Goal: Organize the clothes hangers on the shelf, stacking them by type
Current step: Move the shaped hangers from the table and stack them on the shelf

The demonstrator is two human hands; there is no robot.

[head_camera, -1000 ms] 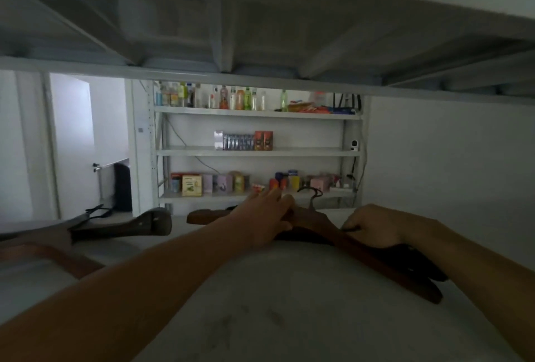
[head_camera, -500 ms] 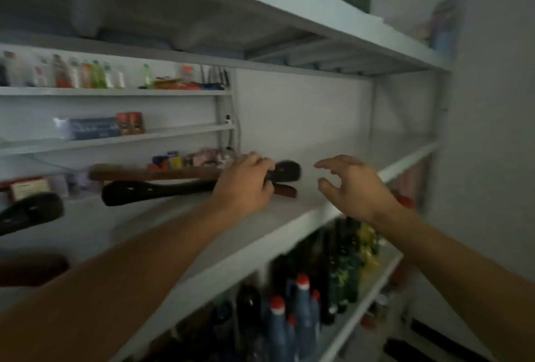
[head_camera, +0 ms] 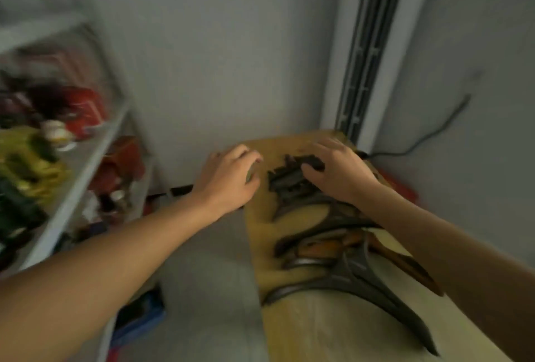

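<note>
Now the view swings off the shelf and down to a yellow-topped bench (head_camera: 304, 330) of loose hangers (head_camera: 333, 248), left hand (head_camera: 228, 179) open and empty, right hand (head_camera: 338, 170) closing its grip on dark clip hangers (head_camera: 286, 179), so another batch looks due.

Two bare forearms were seen, with no sleeve reaching the wrists. The left hand (head_camera: 228, 176) and the right hand (head_camera: 340, 172) were ungloved. No ring, watch or band could be made out behind the fingers (head_camera: 246, 153); the picture was blurred, so finer marks were lost.
</note>
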